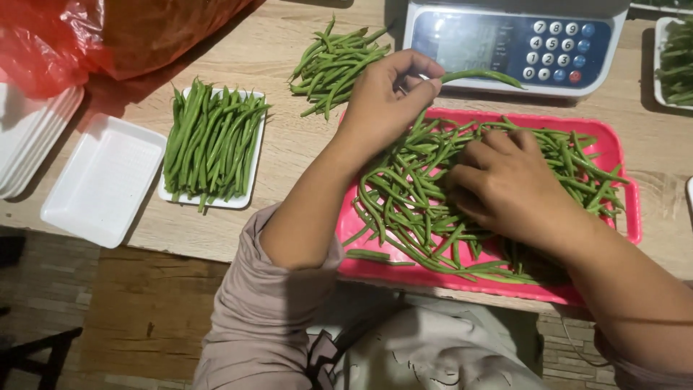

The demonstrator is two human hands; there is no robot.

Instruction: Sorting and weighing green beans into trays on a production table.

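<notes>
Left hand: the left hand (pixel 386 94) is hovering over the far left corner of the pink tray (pixel 628 209), its fingers pinching one end of a single green bean (pixel 482 75) that is sticking out to the right, towards the weighing scale (pixel 516 43).
Right hand: the right hand (pixel 505 184) is lying palm down, fingers curled, on the heap of green beans (pixel 411 209) in the tray; whether it is grasping any is not showing.
Loose beans: a small pile (pixel 336 65) is lying on the wooden table (pixel 289 159), far left of the tray.
Filled tray: a white foam tray of beans (pixel 213 144) is sitting further left.
Empty trays: a white foam tray (pixel 101 180) is sitting at the near left, with a stack of trays (pixel 29 137) beside it.
Bag: a red plastic bag (pixel 108 32) is lying at the far left.
</notes>
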